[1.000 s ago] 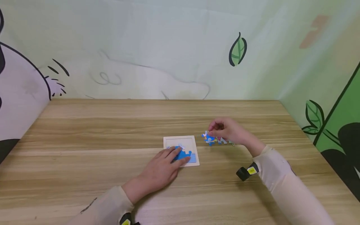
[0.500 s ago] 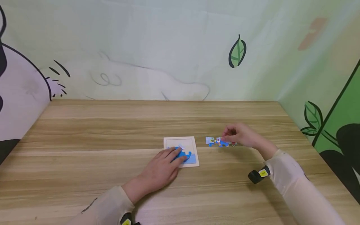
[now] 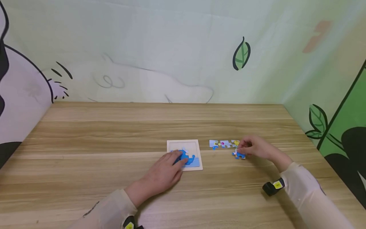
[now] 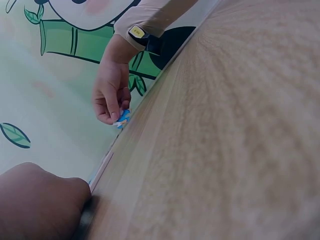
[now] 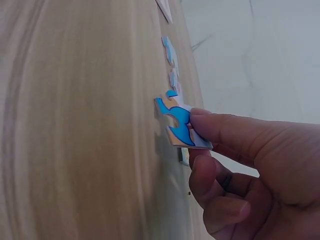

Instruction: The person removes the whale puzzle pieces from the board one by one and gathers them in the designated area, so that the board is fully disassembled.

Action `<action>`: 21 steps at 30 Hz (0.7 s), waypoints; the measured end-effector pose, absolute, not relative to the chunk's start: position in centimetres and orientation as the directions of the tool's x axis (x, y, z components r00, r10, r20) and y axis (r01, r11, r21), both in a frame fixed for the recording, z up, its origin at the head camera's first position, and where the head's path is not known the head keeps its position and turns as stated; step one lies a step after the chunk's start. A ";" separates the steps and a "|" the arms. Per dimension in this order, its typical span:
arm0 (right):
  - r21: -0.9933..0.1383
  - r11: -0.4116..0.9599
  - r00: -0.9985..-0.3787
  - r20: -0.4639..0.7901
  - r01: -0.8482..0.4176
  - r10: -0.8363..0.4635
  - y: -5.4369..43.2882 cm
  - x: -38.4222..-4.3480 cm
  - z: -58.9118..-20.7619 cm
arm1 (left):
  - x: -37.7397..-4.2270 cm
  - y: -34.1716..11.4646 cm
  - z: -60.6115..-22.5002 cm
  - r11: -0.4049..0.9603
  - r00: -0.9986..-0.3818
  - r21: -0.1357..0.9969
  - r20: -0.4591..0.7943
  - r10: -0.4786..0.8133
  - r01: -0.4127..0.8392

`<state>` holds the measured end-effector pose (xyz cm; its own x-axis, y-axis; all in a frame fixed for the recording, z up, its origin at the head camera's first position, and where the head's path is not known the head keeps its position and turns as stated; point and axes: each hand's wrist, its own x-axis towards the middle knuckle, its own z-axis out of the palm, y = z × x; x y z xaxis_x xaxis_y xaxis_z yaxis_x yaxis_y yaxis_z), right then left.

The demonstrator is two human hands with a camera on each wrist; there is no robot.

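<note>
Head view: the left hand (image 3: 160,173) lies with fingers extended over the puzzle tray (image 3: 168,145), gripping nothing evident; beneath it sit the fitted pieces (image 3: 189,160), blue and partly covered; the right hand (image 3: 258,149) pinches a blue puzzle piece (image 3: 240,155) to the right of the tray, well apart from it; a row of loose pieces (image 3: 225,144) lies between, the sun-patterned piece (image 3: 235,142) just beside the right fingers; the likely hazard is a low, direct path leftward, which could sweep this row out of line; a sideways shift of the left palm could likewise unseat the fitted pieces; the tabletop (image 3: 114,133) extends around, a painted backdrop (image 3: 171,47) rising behind.

Left wrist view: the near hand is a blurred mass, its fingers hidden, so their state cannot be told here; the right hand hangs beyond with the piece at its fingertips; a thin edge of the tray shows past the left hand, which blocks the rest.

Right wrist view: thumb and finger clasp the piece near one edge, knobs and notch projecting free; so small a hold may let it pivot or slip if a projecting knob catches a neighbour; whether it touches the tabletop cannot be told.
</note>
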<state>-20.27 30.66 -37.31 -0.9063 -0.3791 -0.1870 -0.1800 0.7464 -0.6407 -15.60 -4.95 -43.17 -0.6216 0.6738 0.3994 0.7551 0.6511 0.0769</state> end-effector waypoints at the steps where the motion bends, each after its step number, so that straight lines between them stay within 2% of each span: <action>1: -0.631 0.754 -0.910 -0.185 -0.180 -0.372 30.7 -20.3 -37.4 | -15.6 -5.0 -43.2 0.649 -0.617 0.073 0.406 0.674 0.757; 6: -0.568 0.794 -0.931 -0.126 -0.216 -0.343 30.7 -20.1 -37.9 | -15.6 -5.0 -43.1 0.651 -0.613 0.052 0.399 0.682 0.757; 12: -0.455 0.859 -0.951 -0.078 -0.233 -0.299 30.6 -19.8 -38.0 | -15.5 -4.9 -43.1 0.650 -0.581 -0.057 0.396 0.711 0.758; 21: -0.441 0.867 -0.955 -0.066 -0.233 -0.290 30.1 -19.8 -37.3 | -15.4 -5.0 -43.0 0.658 -0.587 -0.072 0.386 0.711 0.750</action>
<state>-19.84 30.09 -37.28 -0.9548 -0.2897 -0.0660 -0.2326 0.8669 -0.4410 -15.43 -4.96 -43.04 -0.5873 0.7114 0.3859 0.7496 0.6579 -0.0720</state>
